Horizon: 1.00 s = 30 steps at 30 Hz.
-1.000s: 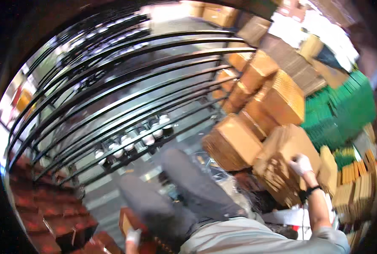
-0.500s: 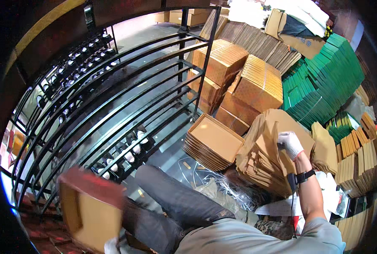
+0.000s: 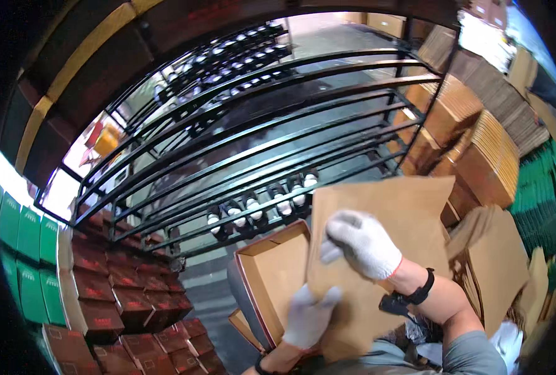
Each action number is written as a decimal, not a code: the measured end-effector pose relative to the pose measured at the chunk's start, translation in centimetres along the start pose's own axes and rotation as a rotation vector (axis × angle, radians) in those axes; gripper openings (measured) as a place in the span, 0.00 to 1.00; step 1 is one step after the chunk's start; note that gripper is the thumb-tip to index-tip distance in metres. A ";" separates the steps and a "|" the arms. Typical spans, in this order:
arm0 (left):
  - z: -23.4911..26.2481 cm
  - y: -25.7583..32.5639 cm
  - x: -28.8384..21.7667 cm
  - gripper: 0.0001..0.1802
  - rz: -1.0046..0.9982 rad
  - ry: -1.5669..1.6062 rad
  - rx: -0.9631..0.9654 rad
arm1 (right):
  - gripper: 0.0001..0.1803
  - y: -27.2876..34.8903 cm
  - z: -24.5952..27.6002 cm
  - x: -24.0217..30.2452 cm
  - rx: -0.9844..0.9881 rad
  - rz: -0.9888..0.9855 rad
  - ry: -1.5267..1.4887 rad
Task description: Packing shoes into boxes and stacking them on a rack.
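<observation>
My right hand (image 3: 366,245), in a white knit glove, is closed at the left part of a large sheet of brown paper (image 3: 409,212), its fingers curled. My left hand (image 3: 309,317), also gloved, pinches the sheet's lower left edge, thumb on top; its fingertips are partly hidden. Just left of the sheet an open cardboard box (image 3: 271,269) stands tilted, tan inside with a dark red rim. The paper covers its right side. More brown paper (image 3: 496,269) lies in a stack to the right of my right forearm.
A black metal rack (image 3: 253,147) stretches across the front, with black-and-white shoes (image 3: 281,200) on its low shelf. Dark red boxes (image 3: 128,300) and green boxes (image 3: 28,231) are piled at the left. Orange-brown cartons (image 3: 487,156) and green folded cardboard (image 3: 543,194) stand at the right.
The view has turned left. My right hand has brought brown paper from the stack toward the middle. The open box has come from the lower left to beside the paper, and my left hand now grips the paper.
</observation>
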<state>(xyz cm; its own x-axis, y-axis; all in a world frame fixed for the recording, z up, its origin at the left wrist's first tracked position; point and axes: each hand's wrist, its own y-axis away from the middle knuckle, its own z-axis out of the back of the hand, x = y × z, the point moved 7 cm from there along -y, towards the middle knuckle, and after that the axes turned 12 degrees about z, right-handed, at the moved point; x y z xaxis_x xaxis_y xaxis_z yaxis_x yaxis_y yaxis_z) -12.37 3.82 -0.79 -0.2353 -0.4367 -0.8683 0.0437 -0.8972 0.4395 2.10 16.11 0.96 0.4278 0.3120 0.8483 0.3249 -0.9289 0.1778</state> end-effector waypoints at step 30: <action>11.3 5.4 14.6 0.15 0.480 0.156 -0.803 | 0.37 -27.3 30.2 -29.2 -0.002 0.035 1.415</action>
<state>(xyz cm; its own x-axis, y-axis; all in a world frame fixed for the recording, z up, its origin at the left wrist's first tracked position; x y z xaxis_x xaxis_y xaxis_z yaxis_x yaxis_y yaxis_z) -26.48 -6.64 -8.47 0.1109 -0.7225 -0.6824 0.7709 -0.3708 0.5179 6.19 38.35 -43.73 -0.7592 -0.1702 0.6281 0.3304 -0.9324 0.1467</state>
